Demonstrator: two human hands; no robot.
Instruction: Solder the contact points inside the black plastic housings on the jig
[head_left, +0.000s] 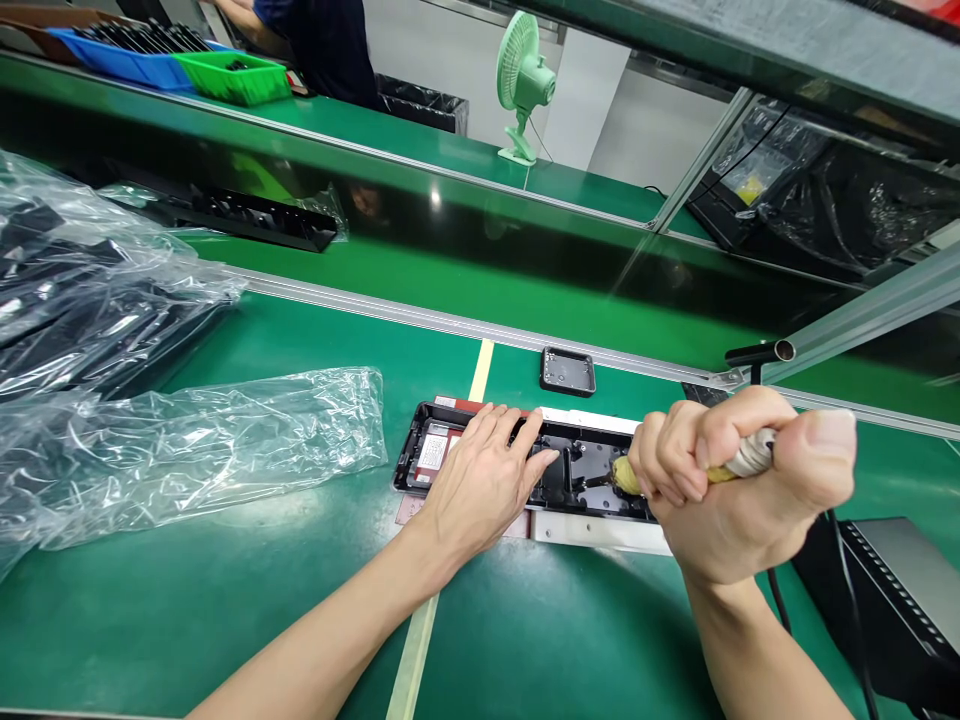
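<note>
A long black plastic housing (574, 455) lies in a white and reddish fixture (600, 533) on the green bench. My left hand (480, 480) rests across the housing, fingers spread and pressing on it. Wrapped around a screwdriver (625, 476) with a yellow and white grip is my right hand (720, 480). The driver tilts down to the left, its dark tip inside the housing near the middle. Inside the housing's left end a white label (433, 451) shows. Behind the fixture sits a small black tray (568, 372) holding small screws.
Clear plastic bags (202, 450) lie at the left, some over dark parts. A metal rail (360, 310) crosses behind. A black box (892, 590) and cables are at the right. Beyond the belt are a green fan (525, 85), a green bin (236, 78) and a person (322, 45).
</note>
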